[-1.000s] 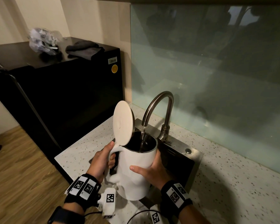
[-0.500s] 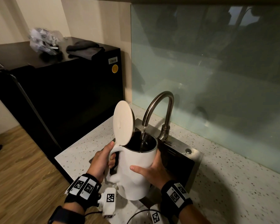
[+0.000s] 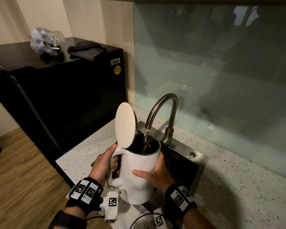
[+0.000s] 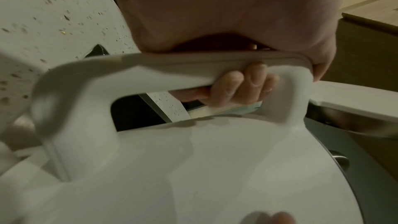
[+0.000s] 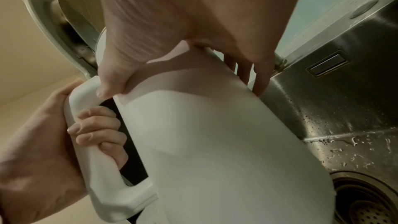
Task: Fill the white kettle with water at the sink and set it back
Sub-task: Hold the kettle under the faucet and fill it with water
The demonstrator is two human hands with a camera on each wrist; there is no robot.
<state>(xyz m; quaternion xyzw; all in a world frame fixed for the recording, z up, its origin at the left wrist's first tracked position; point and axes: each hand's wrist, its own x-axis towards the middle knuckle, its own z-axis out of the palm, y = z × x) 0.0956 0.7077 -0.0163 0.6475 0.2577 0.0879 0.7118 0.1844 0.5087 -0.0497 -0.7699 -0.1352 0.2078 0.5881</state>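
Observation:
The white kettle (image 3: 137, 177) hangs over the steel sink (image 3: 200, 164), tilted a little, its round lid (image 3: 125, 125) standing open. A thin stream of water runs from the curved tap (image 3: 162, 109) into its dark mouth. My left hand (image 3: 104, 164) grips the kettle's handle (image 4: 193, 72), fingers curled round it (image 5: 96, 130). My right hand (image 3: 155, 176) cups the kettle's body (image 5: 215, 134) from the right, thumb across the front, fingers spread along the far side. The water level inside is hidden.
A speckled white counter (image 3: 238, 187) surrounds the sink, with a glass backsplash (image 3: 221, 71) behind. A black fridge (image 3: 64, 100) stands to the left, with a dark cloth (image 3: 86, 50) and a crumpled bag (image 3: 43, 40) on top. The sink drain (image 5: 370, 202) lies below the kettle.

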